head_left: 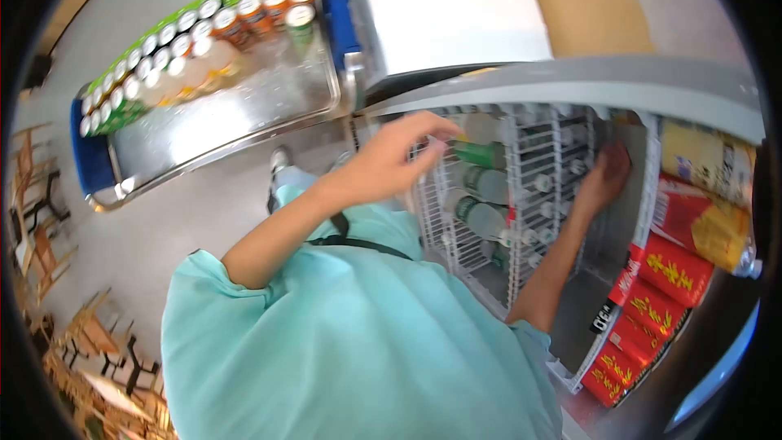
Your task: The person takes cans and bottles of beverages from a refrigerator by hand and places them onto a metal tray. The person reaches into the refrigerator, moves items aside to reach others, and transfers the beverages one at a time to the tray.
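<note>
My left hand (405, 153) is at the near side of the fridge's white wire racks (511, 195), fingers bent, thumb and fingertips apart. Just past its fingertips lies a clear bottle with a green label (481, 153), and more green-labelled bottles (475, 210) line the same lane. My right hand (611, 173) reaches deep into the fridge beside a grey inner wall (643, 171). Its fingers are blurred and partly hidden, so I cannot tell what they hold. White bottle caps (544, 183) show in the lanes between my hands.
A steel cart (220, 147) with blue corners carries rows of cans (300, 20) and pale-drink bottles (216, 53). Red cartons (676, 269) and a yellow-filled bottle (709, 155) fill the right rack. A grey fridge edge (570, 81) runs above my hands. Wooden chairs (98, 326) stand at left.
</note>
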Tool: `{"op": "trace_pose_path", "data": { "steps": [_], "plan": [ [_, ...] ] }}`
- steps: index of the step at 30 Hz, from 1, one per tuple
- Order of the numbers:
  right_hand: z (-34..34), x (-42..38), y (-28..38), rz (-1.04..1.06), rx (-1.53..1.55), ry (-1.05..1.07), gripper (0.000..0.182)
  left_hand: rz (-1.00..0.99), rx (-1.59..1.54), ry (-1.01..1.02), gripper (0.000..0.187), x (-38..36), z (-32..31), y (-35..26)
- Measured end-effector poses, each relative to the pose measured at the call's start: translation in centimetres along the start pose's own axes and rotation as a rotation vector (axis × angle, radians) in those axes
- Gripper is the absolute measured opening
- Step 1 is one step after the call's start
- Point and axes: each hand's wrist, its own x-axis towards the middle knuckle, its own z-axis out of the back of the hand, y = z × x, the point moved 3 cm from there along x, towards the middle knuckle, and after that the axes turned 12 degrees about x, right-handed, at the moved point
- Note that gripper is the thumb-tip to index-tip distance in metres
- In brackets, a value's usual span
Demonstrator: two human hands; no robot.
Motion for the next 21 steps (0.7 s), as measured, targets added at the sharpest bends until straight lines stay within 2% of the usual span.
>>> {"op": "trace_pose_path", "data": {
  "steps": [3, 5, 7, 9, 13, 15, 17, 20, 21],
  "plan": [
    [-2.5, -6.2, 5.2, 0.001, -0.007, 0.015, 0.021, 0.249, 0.331, -0.228, 0.029, -6.2, 5.8, 7.7],
    [-4.7, -10.9, 8.5, 0.02, -0.03, 0.011, 0.018, 0.297, 0.672, -0.302, 0.029, -10.4, 9.1, 11.6],
    [-8.8, -16.0, 12.7, 0.158, -0.138, 0.111, 0.013, 0.418, 0.603, -0.354, 0.03, -14.0, 11.7, 14.7],
    [-13.9, -19.7, 16.8, 0.233, -0.089, 0.319, 0.012, 0.52, 0.53, -0.407, 0.032, -16.4, 13.4, 17.3],
    [-25.3, -25.9, 18.8, -0.178, 0.291, 0.73, 0.019, 0.64, 0.437, -0.523, 0.043, -18.5, 16.9, 23.5],
    [-30.9, -27.9, 20.0, -0.212, 0.411, 0.913, 0.023, 0.697, 0.384, -0.567, 0.053, -18.1, 18.5, 27.0],
    [-36.1, -29.2, 20.6, -0.159, 0.396, 1.067, 0.03, 0.783, 0.305, -0.592, 0.064, -17.2, 20.1, 30.4],
    [-43.7, -30.5, 20.3, -0.044, 0.344, 1.199, 0.041, 0.731, 0.288, -0.603, 0.076, -15.5, 21.6, 33.4],
    [-45.8, -30.9, 20.1, -0.043, 0.366, 1.179, 0.045, 0.732, 0.278, -0.621, 0.077, -15.1, 21.9, 34.5]
  ]
}}
